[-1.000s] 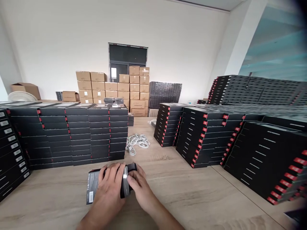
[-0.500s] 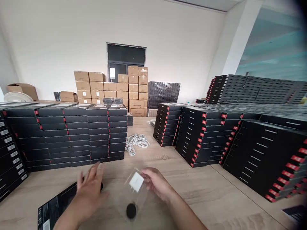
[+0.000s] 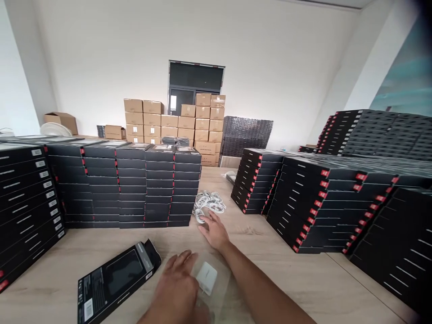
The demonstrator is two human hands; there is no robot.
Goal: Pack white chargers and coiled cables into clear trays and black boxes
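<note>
My left hand [image 3: 175, 288] rests with fingers spread on a clear plastic tray [image 3: 216, 288] that holds a white charger plug [image 3: 206, 277]. My right hand [image 3: 214, 231] is stretched forward over the table, fingers open, just short of a heap of white coiled cables [image 3: 209, 204]. An opened flat black box [image 3: 116, 279] lies on the wooden table [image 3: 270, 270] to the left of my left hand, its end flap up.
Tall stacks of flat black boxes [image 3: 128, 184] stand at the left, and more red-tabbed stacks [image 3: 330, 202] fill the right. Brown cartons [image 3: 175, 126] and dark crates [image 3: 249, 135] are piled at the far wall by a doorway.
The black box was set down at the left. The clear tray with the plug came down onto the table under my left hand. My right hand let go and reached toward the cables.
</note>
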